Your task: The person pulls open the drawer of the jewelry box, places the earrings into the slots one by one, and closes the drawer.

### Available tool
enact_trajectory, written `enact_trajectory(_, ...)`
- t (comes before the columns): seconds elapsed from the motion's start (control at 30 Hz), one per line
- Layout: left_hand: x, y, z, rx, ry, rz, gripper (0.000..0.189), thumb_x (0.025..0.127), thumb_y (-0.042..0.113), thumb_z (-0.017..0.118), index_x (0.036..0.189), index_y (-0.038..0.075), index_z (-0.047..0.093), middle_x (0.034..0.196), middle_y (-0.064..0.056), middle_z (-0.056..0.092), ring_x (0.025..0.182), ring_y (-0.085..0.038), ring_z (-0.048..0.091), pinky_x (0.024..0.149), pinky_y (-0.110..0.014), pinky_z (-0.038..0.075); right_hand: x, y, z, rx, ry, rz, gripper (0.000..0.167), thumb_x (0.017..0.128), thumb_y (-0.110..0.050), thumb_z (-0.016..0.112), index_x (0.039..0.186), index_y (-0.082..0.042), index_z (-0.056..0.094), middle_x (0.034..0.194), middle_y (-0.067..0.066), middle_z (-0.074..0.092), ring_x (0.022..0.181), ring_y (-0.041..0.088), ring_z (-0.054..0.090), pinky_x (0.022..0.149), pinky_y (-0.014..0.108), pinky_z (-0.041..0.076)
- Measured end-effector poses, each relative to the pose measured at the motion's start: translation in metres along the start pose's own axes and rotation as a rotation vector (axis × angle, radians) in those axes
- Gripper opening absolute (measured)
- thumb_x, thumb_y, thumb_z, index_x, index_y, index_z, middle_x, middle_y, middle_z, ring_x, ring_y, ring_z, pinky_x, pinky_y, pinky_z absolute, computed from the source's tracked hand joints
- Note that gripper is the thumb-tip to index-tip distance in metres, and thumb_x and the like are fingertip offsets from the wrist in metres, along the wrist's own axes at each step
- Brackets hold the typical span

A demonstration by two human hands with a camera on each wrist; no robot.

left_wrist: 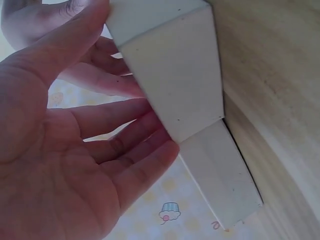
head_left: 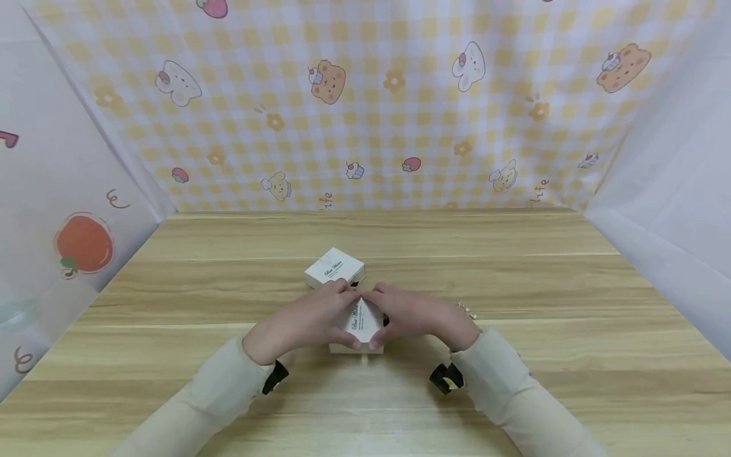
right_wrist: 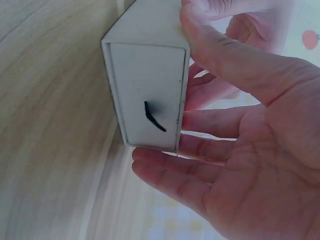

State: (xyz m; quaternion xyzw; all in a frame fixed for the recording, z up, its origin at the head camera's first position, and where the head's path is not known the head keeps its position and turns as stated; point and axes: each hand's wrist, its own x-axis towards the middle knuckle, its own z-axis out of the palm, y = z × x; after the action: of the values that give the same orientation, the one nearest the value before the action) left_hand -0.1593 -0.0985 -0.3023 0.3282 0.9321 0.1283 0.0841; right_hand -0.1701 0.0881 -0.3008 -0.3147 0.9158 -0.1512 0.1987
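Drawer [right_wrist: 135, 85] sits closed in box [head_left: 367, 327] between hands [head_left: 311, 319] [head_left: 414, 312].

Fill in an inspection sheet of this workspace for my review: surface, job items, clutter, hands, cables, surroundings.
Surface: light wood-grain table.
Job items: near box, white with dark lettering on top, its black tab on the right side; far box, similar, beyond it and slightly left. Whether they touch: cannot tell.
Clutter: nothing seen.
Hands: left hand and right hand hold the near box from either side, thumbs at its near edge. Bracelet at the right wrist.
Cables: nothing seen.
Surroundings: yellow-checked backdrop with cartoon prints behind; pale sheet on the right, printed sheet on the left.
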Motion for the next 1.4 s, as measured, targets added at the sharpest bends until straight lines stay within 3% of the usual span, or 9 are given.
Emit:
enact_trajectory(0.3, 0.005, 0.004, -0.004, 0.056, -0.038, -0.003, 0.076, 0.068, 0.04, 0.08, 0.13, 0.006, 0.053, 0.1, -0.005, 0.05, 0.085, -0.016, 0.044, 0.075, -0.029, 0.04, -0.003, 0.007, 0.004, 0.107, 0.031, -0.033, 0.081, 0.077, -0.03, 0.074, 0.145, -0.014, 0.032, 0.123, 0.005, 0.048, 0.096, 0.014, 0.047, 0.083, 0.031, 0.042)
enact_trajectory(0.43, 0.007, 0.007, -0.007, 0.078, -0.066, -0.01, 0.075, 0.068, 0.039, 0.081, 0.13, 0.008, 0.053, 0.101, -0.006, 0.05, 0.086, -0.018, 0.045, 0.075, -0.03, 0.041, -0.004, 0.008, 0.008, 0.182, 0.052, -0.043, 0.077, 0.078, -0.029, 0.074, 0.142, -0.01, 0.036, 0.122, 0.005, 0.048, 0.097, 0.014, 0.045, 0.085, 0.032, 0.042)
enact_trajectory(0.63, 0.011, 0.012, -0.01, 0.12, -0.124, -0.042, 0.07, 0.067, 0.038, 0.082, 0.122, 0.005, 0.056, 0.107, -0.006, 0.051, 0.09, -0.018, 0.046, 0.079, -0.031, 0.043, -0.006, 0.01, 0.015, 0.248, 0.104, -0.055, 0.059, 0.077, -0.027, 0.075, 0.125, -0.004, 0.05, 0.108, 0.003, 0.055, 0.093, 0.014, 0.049, 0.08, 0.031, 0.045)
enact_trajectory(0.73, 0.012, 0.014, -0.011, 0.145, -0.14, -0.05, 0.066, 0.067, 0.039, 0.082, 0.117, 0.004, 0.056, 0.107, -0.005, 0.051, 0.092, -0.018, 0.047, 0.08, -0.031, 0.044, -0.006, 0.012, 0.017, 0.352, 0.1, -0.066, 0.051, 0.077, -0.022, 0.075, 0.117, -0.001, 0.051, 0.101, 0.003, 0.062, 0.088, 0.012, 0.056, 0.077, 0.028, 0.047)
enact_trajectory(0.93, 0.015, 0.015, -0.014, 0.137, -0.173, -0.076, 0.066, 0.067, 0.039, 0.081, 0.115, 0.005, 0.052, 0.109, -0.005, 0.05, 0.093, -0.017, 0.046, 0.083, -0.031, 0.043, -0.012, 0.02, 0.017, 0.443, 0.125, 0.061, 0.06, 0.079, -0.028, 0.074, 0.119, 0.006, 0.044, 0.09, 0.008, 0.056, 0.079, 0.017, 0.05, 0.069, 0.028, 0.043)
enact_trajectory(1.1, 0.016, 0.017, -0.016, 0.117, -0.192, -0.083, 0.068, 0.068, 0.037, 0.082, 0.118, 0.004, 0.05, 0.111, -0.006, 0.05, 0.096, -0.018, 0.045, 0.086, -0.033, 0.042, -0.014, 0.033, 0.017, 0.521, 0.089, 0.077, 0.025, 0.092, -0.023, 0.057, 0.101, 0.0, 0.053, 0.077, 0.005, 0.051, 0.067, 0.014, 0.045, 0.059, 0.025, 0.038)
enact_trajectory(1.17, 0.017, 0.017, -0.016, 0.113, -0.193, -0.073, 0.068, 0.068, 0.036, 0.082, 0.118, 0.003, 0.05, 0.11, -0.007, 0.05, 0.096, -0.019, 0.046, 0.087, -0.034, 0.042, -0.013, 0.036, 0.017, 0.554, 0.077, 0.083, 0.018, 0.096, -0.018, 0.05, 0.096, 0.0, 0.055, 0.073, 0.004, 0.051, 0.064, 0.013, 0.045, 0.057, 0.024, 0.038)
enact_trajectory(1.4, 0.018, 0.016, -0.016, 0.122, -0.204, -0.072, 0.068, 0.069, 0.037, 0.081, 0.118, 0.004, 0.05, 0.109, -0.007, 0.05, 0.096, -0.02, 0.046, 0.086, -0.034, 0.042, -0.01, 0.035, 0.018, 0.484, 0.07, 0.069, 0.016, 0.094, -0.011, 0.049, 0.087, -0.001, 0.059, 0.065, -0.001, 0.048, 0.056, 0.01, 0.041, 0.052, 0.023, 0.033)
